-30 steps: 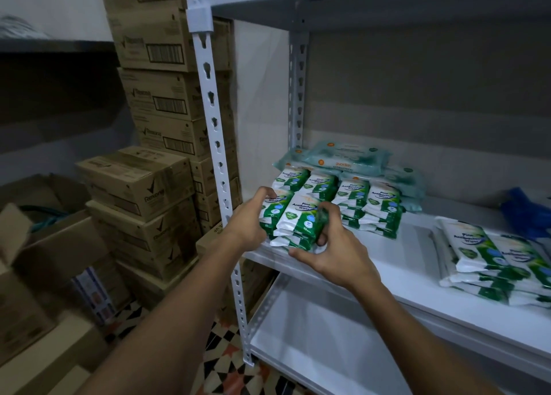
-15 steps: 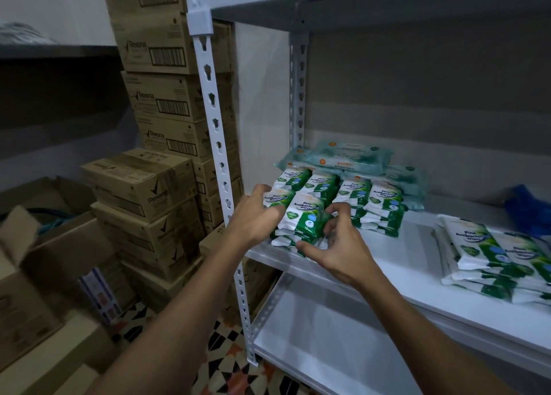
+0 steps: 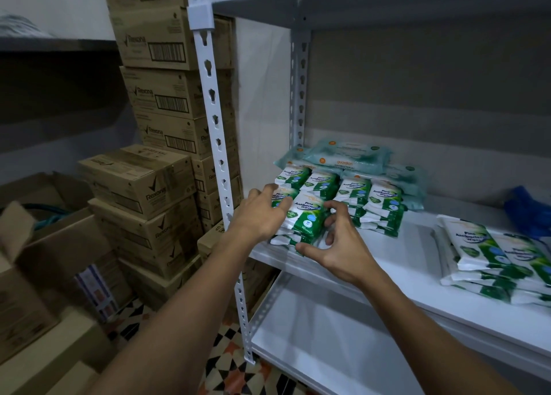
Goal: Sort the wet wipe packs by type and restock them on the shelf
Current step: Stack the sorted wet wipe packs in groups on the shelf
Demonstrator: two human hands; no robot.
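- Head view: the white shelf carries several groups of wet wipe packs, and both of the person's arms reach in toward its left end.
- The front stack of green-and-white packs sits at the shelf's front left corner, just beside the perforated upright post.
- The left hand lies on the left side of that stack, fingers nearly straight and spread, fingertips touching the top pack.
- The right hand is at the stack's right side, fingers loosely curled and apart, thumb at the stack's lower front edge; whether it actually grips a pack cannot be told.
- More green-and-white packs stand in rows right behind and to the right of the stack.
- Pale teal packs are piled behind those, against the back wall.
- A separate pile of larger green-and-white packs lies well apart, toward the shelf's right end.
- Brown cardboard boxes are stacked on the floor left of the post.
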